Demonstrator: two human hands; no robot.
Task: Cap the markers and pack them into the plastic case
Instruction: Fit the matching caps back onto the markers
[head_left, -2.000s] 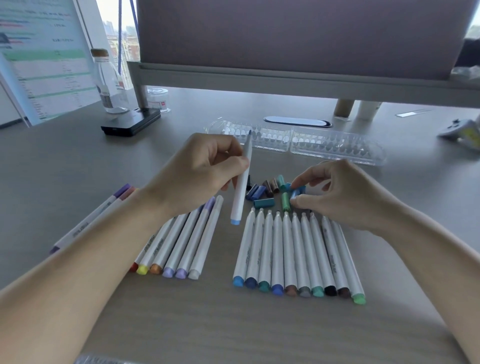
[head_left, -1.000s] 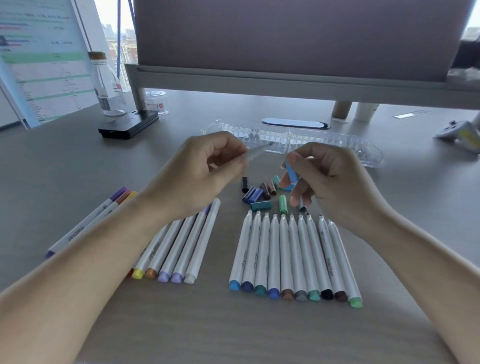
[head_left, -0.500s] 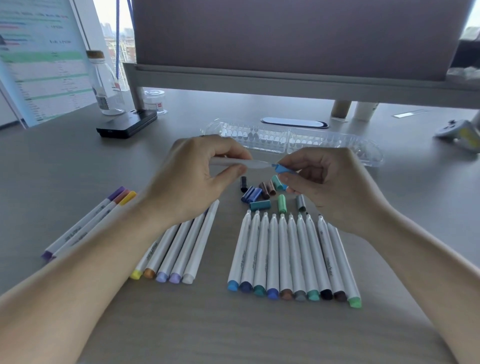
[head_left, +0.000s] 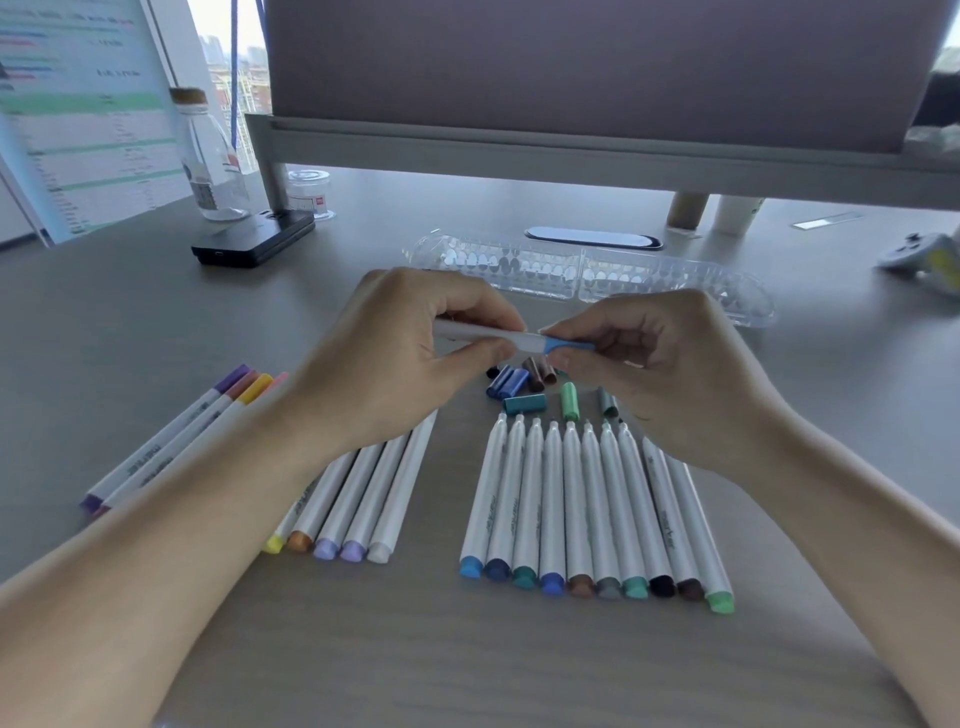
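Capping step, by the look of it: pushing the blue cap (head_left: 569, 345) onto the white marker (head_left: 525, 340), held flat above the counter (head_left: 519, 649). Gripping the barrel from 9 o'clock with the left hand (head_left: 395, 353), fingers curled round it. Pinching the cap from 3 o'clock with the right hand (head_left: 665, 374). Next, probably: push straight till snug, then match a loose cap (head_left: 524, 402) to the open markers (head_left: 571, 493) at 6 o'clock. Plastic case (head_left: 675, 280) open at 12 o'clock, not yet packed.
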